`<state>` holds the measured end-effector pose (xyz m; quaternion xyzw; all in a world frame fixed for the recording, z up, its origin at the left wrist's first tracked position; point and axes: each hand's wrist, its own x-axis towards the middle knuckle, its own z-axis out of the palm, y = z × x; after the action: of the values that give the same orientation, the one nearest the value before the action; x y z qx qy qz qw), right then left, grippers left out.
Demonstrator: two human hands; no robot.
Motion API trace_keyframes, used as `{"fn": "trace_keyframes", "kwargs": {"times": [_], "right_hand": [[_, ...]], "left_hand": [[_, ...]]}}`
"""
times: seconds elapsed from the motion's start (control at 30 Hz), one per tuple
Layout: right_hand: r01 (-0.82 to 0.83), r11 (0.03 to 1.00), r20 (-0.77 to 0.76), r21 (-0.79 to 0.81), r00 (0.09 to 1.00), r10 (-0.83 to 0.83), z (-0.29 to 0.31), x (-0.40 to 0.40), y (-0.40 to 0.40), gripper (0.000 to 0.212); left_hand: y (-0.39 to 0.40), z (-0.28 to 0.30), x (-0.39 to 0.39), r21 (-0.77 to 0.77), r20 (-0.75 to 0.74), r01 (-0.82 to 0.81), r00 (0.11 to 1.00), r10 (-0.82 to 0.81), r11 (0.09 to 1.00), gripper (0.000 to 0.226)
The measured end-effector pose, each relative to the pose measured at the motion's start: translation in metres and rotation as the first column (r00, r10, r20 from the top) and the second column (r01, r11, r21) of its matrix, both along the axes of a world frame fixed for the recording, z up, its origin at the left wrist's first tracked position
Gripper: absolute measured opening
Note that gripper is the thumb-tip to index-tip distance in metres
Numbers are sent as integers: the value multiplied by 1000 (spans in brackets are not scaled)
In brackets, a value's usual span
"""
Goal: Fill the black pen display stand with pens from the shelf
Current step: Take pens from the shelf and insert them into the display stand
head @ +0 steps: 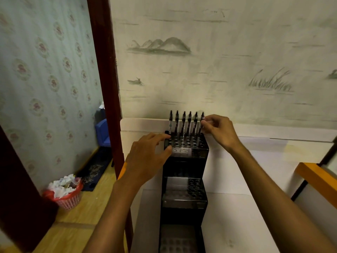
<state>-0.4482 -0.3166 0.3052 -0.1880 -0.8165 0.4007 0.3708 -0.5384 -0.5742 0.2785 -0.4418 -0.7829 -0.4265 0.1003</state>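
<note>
Six pens stand upright along the far row of the black pen display stand; right hand pinches the rightmost pen, left hand spreads loosely open against the stand's top-left corner

We see a glossy black plastic stand with shiny perforated tiers against smooth matt white panels, beside it left a polished dark wood frame, patterned wallpaper and pink plastic basket.
</note>
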Motion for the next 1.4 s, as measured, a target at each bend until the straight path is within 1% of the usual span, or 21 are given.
{"fn": "trace_keyframes", "kwargs": {"times": [0.07, 0.17, 0.23, 0.33, 0.47, 0.63, 0.8, 1.0, 1.13, 1.27, 1.4], "right_hand": [[36, 999, 39, 22, 999, -37, -2, 1, -2, 12], [113, 983, 124, 143, 984, -131, -9, 9, -8, 23], [137, 965, 154, 225, 973, -174, -13, 20, -14, 23], [125, 922, 222, 367, 951, -217, -17, 45, -27, 24], [146, 880, 254, 452, 925, -283, -22, 85, -43, 25], [190, 871, 272, 453, 901, -338, -31, 146, -55, 29], [230, 870, 289, 436, 880, -378, -44, 222, -44, 30], [271, 864, 269, 425, 873, -406, -64, 336, -14, 29], [255, 868, 284, 427, 873, -396, -76, 421, 15, 27], [258, 859, 338, 442, 839, -426, -89, 497, 46, 30], [237, 879, 359, 413, 845, -397, -104, 550, 74, 31]], "left_hand": [[0, -1, 1, 5, 0, 10, 1000, -10, 1000, 40], [0, -3, 3, -5, -10, 18, 1000, -18, 1000, 37], [0, -4, 5, -10, -6, 40, 999, -40, 999, 36], [3, -5, 11, -35, -1, 103, 995, -103, 994, 36], [13, -5, 32, -37, -15, 191, 981, -191, 981, 35], [36, -8, 80, -55, -16, 262, 965, -263, 964, 36], [66, -20, 148, -94, 5, 303, 953, -304, 948, 39], [106, -39, 253, -123, 5, 310, 950, -311, 943, 39], [136, -53, 331, -160, -25, 311, 948, -318, 937, 39], [175, -65, 403, -167, 15, 340, 940, -342, 926, 40], [216, -74, 462, -161, 52, 415, 910, -412, 896, 36]]}}
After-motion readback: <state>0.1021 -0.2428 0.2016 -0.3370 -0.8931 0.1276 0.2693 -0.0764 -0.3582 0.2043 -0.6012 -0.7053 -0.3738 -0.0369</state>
